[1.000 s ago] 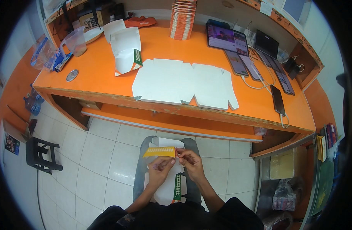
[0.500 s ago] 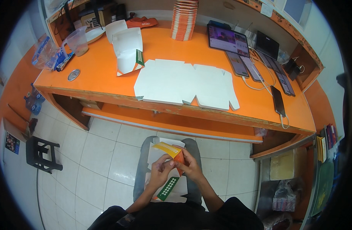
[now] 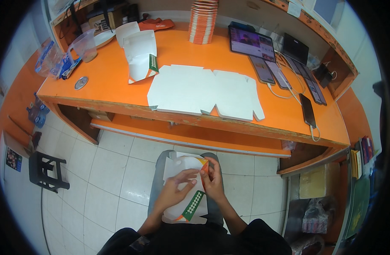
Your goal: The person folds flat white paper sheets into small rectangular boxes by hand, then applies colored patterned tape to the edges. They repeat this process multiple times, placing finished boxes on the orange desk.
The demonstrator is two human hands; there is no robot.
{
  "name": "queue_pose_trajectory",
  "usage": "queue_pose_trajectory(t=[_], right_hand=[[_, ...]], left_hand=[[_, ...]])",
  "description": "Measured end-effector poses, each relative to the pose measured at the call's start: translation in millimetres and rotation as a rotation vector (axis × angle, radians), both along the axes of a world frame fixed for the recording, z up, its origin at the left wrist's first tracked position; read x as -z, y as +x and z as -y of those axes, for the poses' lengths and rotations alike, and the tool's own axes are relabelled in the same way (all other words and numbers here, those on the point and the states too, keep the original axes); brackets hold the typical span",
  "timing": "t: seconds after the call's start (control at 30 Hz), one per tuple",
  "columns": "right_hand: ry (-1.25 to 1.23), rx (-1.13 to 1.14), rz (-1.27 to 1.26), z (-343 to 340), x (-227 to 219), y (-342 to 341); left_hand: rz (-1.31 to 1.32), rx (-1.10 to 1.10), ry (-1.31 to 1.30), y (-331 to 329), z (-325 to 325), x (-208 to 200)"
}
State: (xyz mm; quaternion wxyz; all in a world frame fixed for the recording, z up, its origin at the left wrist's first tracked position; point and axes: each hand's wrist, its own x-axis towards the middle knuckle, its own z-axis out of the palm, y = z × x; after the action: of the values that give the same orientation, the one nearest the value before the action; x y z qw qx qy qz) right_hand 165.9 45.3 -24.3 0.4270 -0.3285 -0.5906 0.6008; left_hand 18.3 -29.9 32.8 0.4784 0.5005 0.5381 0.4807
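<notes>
On my lap lies a partly folded cardboard box [image 3: 187,165], white inside, with a green patterned side panel [image 3: 192,205] and an orange and yellow side. My right hand [image 3: 213,180] pinches the orange side, thumb inside and fingers behind it. Across the white inner face reaches my left hand [image 3: 174,190], its fingers stretched out toward that same orange side. Whether its fingertips press on the panel is hard to tell. On the orange table ahead, a stack of flat white box blanks [image 3: 203,91] lies at the front edge.
Behind the blanks stand folded open boxes [image 3: 140,53] and a tall stack of orange and white cartons [image 3: 203,21]. A tablet [image 3: 252,42] and several phones with cables [image 3: 263,70] lie at the right. A plastic jug [image 3: 85,44] stands left; a black stool [image 3: 47,170] is on the floor.
The yellow and orange side has swung up and right, showing more white inside. My left hand has let go of its pinch and stretched its fingers. My right hand still grips the side.
</notes>
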Motion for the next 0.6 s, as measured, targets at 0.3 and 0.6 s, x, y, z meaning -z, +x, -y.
queue_pose_trajectory(t=[0.3,0.6], right_hand=[[-0.174,-0.078,-0.258,-8,-21,10],[-0.253,-0.19,-0.218,-5,-27,-3]], left_hand=[[-0.077,-0.187,-0.091,-25,4,18],[0.37,-0.39,-0.236,-12,13,41]])
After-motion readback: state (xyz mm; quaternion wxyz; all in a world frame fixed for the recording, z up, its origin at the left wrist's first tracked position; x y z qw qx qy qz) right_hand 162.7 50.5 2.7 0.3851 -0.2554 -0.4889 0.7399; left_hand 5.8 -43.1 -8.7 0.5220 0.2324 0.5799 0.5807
